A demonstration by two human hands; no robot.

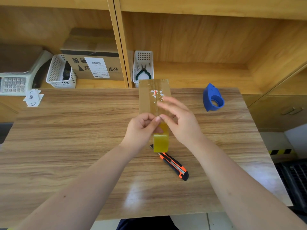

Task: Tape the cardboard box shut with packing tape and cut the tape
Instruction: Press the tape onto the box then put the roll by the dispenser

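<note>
A narrow cardboard box (148,97) lies on the wooden table (66,138), running away from me, with torn white label scraps on top. A yellowish roll of packing tape (160,143) stands on edge just in front of the box. My left hand (141,130) grips the roll from the left, thumb on top. My right hand (181,122) is over the roll and the box's near end, thumb and forefinger pinching at the tape's end, the other fingers spread and blurred. An orange-and-black utility knife (174,166) lies on the table right behind the roll, towards me.
A blue tape dispenser (213,98) sits at the table's far right. Behind the table, shelves hold a white basket with pliers (143,70), another white basket (60,72), a labelled carton (96,65) and a scale (15,80). Paper slips (33,97) lie at the far left corner.
</note>
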